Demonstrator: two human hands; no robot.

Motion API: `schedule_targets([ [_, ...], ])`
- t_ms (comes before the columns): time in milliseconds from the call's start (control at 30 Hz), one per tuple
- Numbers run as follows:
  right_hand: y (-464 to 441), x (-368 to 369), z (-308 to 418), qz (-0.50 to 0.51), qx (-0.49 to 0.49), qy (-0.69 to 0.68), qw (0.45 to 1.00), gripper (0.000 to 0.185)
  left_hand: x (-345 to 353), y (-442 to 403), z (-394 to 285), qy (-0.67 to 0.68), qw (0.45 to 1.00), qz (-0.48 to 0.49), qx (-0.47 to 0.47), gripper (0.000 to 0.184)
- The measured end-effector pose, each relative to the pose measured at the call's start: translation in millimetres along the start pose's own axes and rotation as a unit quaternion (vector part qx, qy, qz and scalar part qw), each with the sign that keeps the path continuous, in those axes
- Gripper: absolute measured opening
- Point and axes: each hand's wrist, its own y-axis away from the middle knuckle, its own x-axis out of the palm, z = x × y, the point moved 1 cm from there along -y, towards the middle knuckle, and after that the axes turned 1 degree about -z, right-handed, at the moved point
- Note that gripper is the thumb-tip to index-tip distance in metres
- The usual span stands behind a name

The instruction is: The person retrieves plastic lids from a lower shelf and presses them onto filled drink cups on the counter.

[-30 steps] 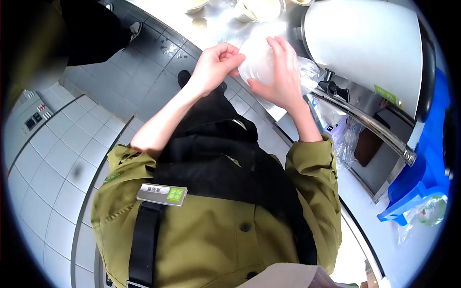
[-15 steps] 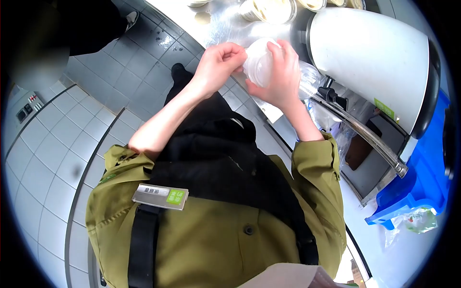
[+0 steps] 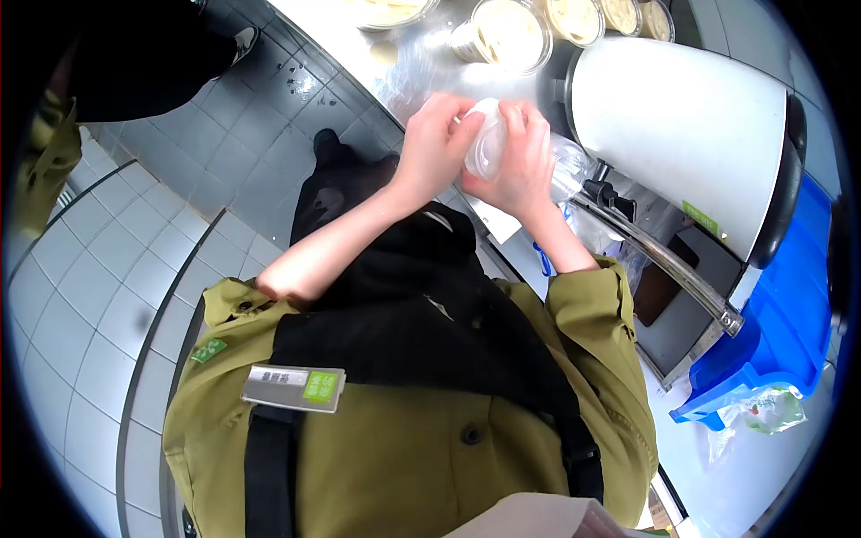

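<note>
My left hand (image 3: 432, 148) is closed, its thumb and fingertips pinching the near-left rim of a translucent round plastic lid or a stack of them (image 3: 484, 154). From the other side my right hand (image 3: 520, 166) wraps round the same plastic, fingers over the top and thumb below. Whether it is one piece or several nested ones, I cannot tell. Just beyond my right hand lies clear plastic ware (image 3: 569, 166), partly hidden by the hand.
Several clear tubs of pale food (image 3: 511, 36) stand on the steel counter (image 3: 421, 76). To the right are a large white rounded appliance (image 3: 677, 125), a metal rail (image 3: 664, 255) and a blue bin (image 3: 762, 332). Another person's shoe (image 3: 245, 42) shows on the tiled floor.
Both hands and the plastic sit slightly lower in view. My left fingers have moved further onto the rim, and the round face is tilted more edge-on. A sleeve has come in at the left.
</note>
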Motion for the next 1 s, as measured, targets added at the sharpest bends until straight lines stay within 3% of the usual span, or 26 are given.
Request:
schedule_targets([
  [67, 1.0, -0.6, 0.8, 0.003, 0.009, -0.002, 1.0, 0.093, 3.1, 0.2, 1.5, -0.046, 0.997, -0.018, 0.063, 0.015],
  [400, 1.3, 0.6, -0.6, 0.008, 0.02, -0.042, 0.999, 0.093, -4.6, -7.3, -15.4, -0.147, 0.982, 0.115, 0.036, 0.011],
  [600, 8.1, 6.4, 1.9, 0.005, 0.043, -0.042, 0.998, 0.097, -19.5, -18.8, -23.2, -0.112, 0.976, 0.185, -0.001, 0.018],
  [700, 12.7, 7.8, -0.7, 0.04, 0.093, -0.05, 0.994, 0.1, -33.5, -29.3, -25.1, 0.008, 0.972, 0.226, -0.069, 0.02],
  [800, 10.1, 4.1, -2.9, 0.024, 0.05, -0.027, 0.998, 0.101, -35.8, -32.5, -25.4, 0.091, 0.936, 0.22, -0.258, 0.017],
  [900, 16.2, 3.8, 0.0, 0.029, 0.071, -0.067, 0.995, 0.101, -36.0, -30.1, -24.2, 0.071, 0.939, 0.204, -0.267, 0.014],
  [1000, 21.9, 5.0, 5.8, 0.053, 0.113, -0.069, 0.99, 0.099, -37.4, -32.2, -28.4, 0.02, 0.961, 0.203, -0.187, 0.012],
])
